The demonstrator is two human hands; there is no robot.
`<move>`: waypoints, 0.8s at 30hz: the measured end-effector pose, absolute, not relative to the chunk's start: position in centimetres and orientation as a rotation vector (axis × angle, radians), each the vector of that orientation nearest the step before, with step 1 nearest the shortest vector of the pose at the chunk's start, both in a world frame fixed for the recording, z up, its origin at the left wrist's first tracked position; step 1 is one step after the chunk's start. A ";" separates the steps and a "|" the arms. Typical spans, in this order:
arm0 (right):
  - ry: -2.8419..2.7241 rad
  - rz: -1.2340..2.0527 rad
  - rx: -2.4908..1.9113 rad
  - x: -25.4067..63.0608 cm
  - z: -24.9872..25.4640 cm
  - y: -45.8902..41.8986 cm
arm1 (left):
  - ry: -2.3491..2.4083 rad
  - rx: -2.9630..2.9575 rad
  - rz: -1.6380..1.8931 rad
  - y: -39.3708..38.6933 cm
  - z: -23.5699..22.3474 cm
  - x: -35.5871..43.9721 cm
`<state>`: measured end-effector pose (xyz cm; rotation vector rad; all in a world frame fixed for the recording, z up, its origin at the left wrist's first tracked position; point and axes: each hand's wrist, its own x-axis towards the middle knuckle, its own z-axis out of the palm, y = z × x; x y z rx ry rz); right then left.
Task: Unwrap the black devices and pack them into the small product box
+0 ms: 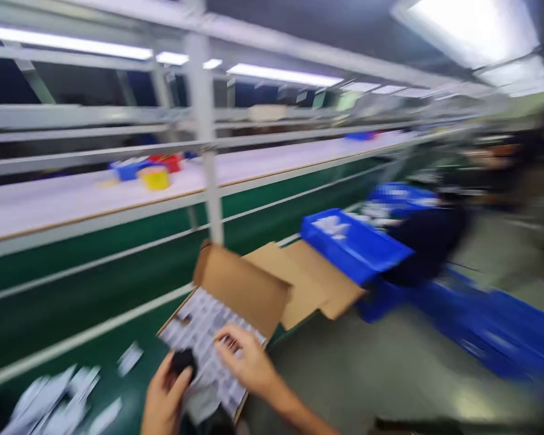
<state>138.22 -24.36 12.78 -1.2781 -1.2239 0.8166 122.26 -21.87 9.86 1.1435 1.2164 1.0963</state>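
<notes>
My left hand is closed around a small black object, blurred, at the near left edge of an open cardboard box. Over the box, my right hand has its fingers curled together in a pinch; what they hold, if anything, is too small and smeared to name. Rows of small whitish-grey packets fill the box, with one dark gap near its left corner. The lid stands raised at the far side. A translucent bag shows below my hands.
Loose white packets lie on the green belt at left. Flat cardboard sheets and a blue bin with white items sit beyond the box. A white post rises beside the belt. Blue crates stand on the floor at right.
</notes>
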 end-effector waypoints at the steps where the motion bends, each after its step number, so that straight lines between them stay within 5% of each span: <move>1: -1.251 0.863 -1.229 138.3 13.0 -24.4 | 1.162 1.092 1.121 -22.4 10.1 121.9; 24: -1.864 1.226 -0.588 120.5 12.2 -22.5 | 1.153 1.034 1.563 -29.8 12.8 105.7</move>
